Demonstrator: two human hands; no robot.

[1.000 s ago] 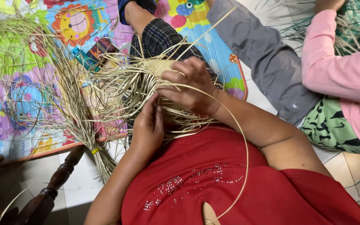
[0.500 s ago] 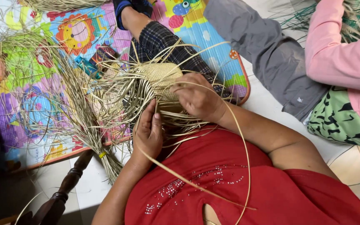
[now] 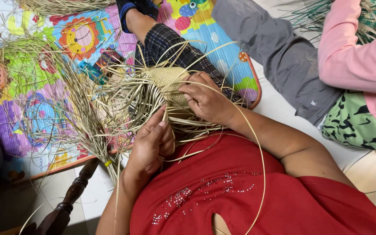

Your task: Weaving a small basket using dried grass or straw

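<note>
We see both hands on a half-woven straw piece (image 3: 166, 80) held over the lap, above the red shirt (image 3: 240, 191). Left hand (image 3: 151, 143) is closed, pinching one pale strand (image 3: 165, 115) between thumb and fingers. Right hand (image 3: 205, 100) is curled over the woven patch, fingers pressing down on it. Loose straw bundle (image 3: 83, 109) lies just left on the colourful cartoon play mat (image 3: 31, 87). A small flat dark packet (image 3: 107, 58) sits on the mat beside the straws. Another person's pink sleeve (image 3: 349, 56) is at upper right.
</note>
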